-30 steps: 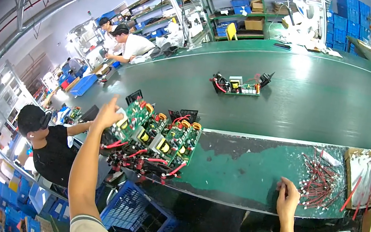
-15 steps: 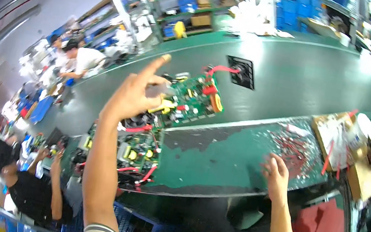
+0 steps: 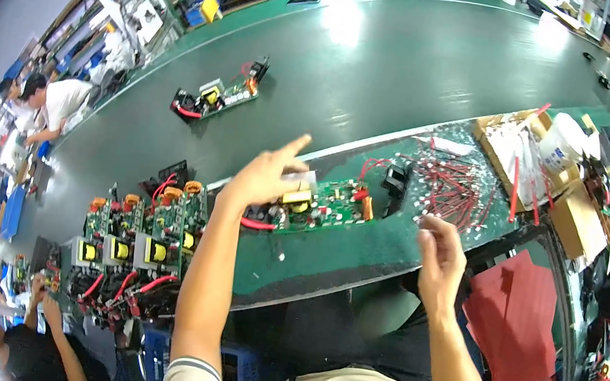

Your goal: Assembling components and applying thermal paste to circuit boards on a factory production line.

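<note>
Two bare hands in view from the lower edge. Left hand (image 3: pixel 263 175) raised over the near end of one green circuit board (image 3: pixel 319 203), fingers spread and released, index pointing up and right; touching the board or hovering just above it — cannot tell. Board lying flat on the green workbench (image 3: pixel 326 255), directly in front, with one yellow transformer, one black block and red wires on it. Right hand (image 3: pixel 437 251) lifted just beside the edge of a pile of red wire leads (image 3: pixel 456 189), fingers curled loosely inward; grasping a lead or not — cannot tell, too small.

One cluster of finished boards (image 3: pixel 141 239) to the left, at least four, each with yellow transformers and orange coils, red cables trailing off the bench edge. One lone board (image 3: pixel 219 98) well apart on the wide dark-green conveyor belt (image 3: pixel 392 67). One stack of red sheets (image 3: pixel 522 327) below the right hand. One white tub (image 3: pixel 561 142) among open cardboard boxes at the far right. Two other people: one in a white top (image 3: pixel 59 106) at the far left, one in a dark top (image 3: pixel 40 352) at lower left.

Compared with half a second ago: same board now nearer and lower beneath the left hand, left hand dropped from a high reach, right hand lifted off the bench surface, camera swung so the wire pile sits closer to centre.
</note>
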A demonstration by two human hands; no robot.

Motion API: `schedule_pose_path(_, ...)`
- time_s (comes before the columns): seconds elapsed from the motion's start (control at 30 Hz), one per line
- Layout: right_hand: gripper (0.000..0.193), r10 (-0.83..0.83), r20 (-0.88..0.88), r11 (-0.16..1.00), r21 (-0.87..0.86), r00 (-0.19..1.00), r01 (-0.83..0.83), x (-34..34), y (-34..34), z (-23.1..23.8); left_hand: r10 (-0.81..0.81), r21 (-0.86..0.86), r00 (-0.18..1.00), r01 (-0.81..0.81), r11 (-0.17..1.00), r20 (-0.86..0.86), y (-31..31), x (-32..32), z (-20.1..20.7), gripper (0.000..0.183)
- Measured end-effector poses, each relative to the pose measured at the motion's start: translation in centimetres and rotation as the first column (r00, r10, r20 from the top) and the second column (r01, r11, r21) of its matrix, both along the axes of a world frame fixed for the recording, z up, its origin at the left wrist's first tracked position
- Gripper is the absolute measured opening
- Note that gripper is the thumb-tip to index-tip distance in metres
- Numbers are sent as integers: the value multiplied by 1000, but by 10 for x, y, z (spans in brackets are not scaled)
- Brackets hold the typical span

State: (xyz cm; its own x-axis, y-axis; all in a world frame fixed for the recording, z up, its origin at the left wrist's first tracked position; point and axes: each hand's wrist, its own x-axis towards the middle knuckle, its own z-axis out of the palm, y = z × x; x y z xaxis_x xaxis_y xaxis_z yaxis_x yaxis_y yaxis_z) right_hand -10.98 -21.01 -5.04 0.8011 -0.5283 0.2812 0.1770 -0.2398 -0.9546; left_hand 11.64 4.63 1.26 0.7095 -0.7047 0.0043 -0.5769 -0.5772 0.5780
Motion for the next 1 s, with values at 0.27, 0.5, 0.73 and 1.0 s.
schedule_pose_path(0.27, 83, 792, 367, 187, 614, 487, -767, 50, 182, 23, -228, -819, 806, -571, -56, -546, -5, 3, 72, 42)
schedule_pose_path(0.5, 84, 816, 501, -468, 865, 287, -178, -34, 226, -12, -69, -816, 839, -542, -200, -540, 41, 34, 97, 32)
schedule_pose_path(0.73, 67, 950, 159, -175, 984, -269, -38, -52, 192, 6, 462, -762, 791, -568, 311, -401, 46, 35, 49, 52)
schedule_pose_path(1.0, 42, 53, -178, -102, -980, 983, -172, 90, -44, 63, 634, -5, 756, -643, 766, -162, 73, -43, -28, 86)
